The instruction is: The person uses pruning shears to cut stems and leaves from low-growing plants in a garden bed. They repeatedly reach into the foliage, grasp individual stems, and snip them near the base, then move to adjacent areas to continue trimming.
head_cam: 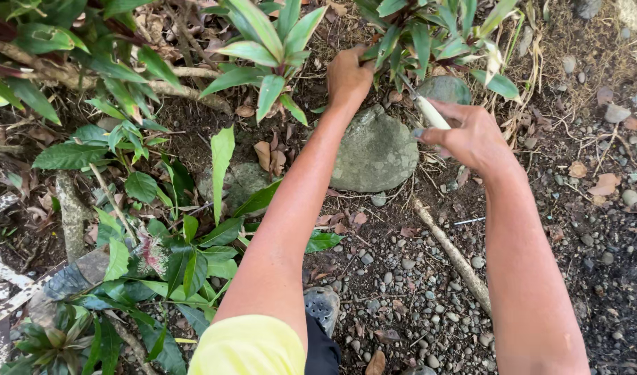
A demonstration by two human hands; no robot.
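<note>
My left hand [348,75] is closed around the base of a leafy green plant [429,31] that grows at the top of the view. My right hand [471,135] grips a knife with a pale handle [430,112]; its blade points up and left toward the plant's stems, close to my left hand. Both arms reach forward over a large grey-green stone [374,154] set in the soil.
A second stone [445,89] lies behind the knife, a flatter one [242,182] to the left. Broad-leaved plants [166,257] fill the left side. A thin stick [452,253] crosses the gravel. My dark shoe [322,307] shows near the bottom.
</note>
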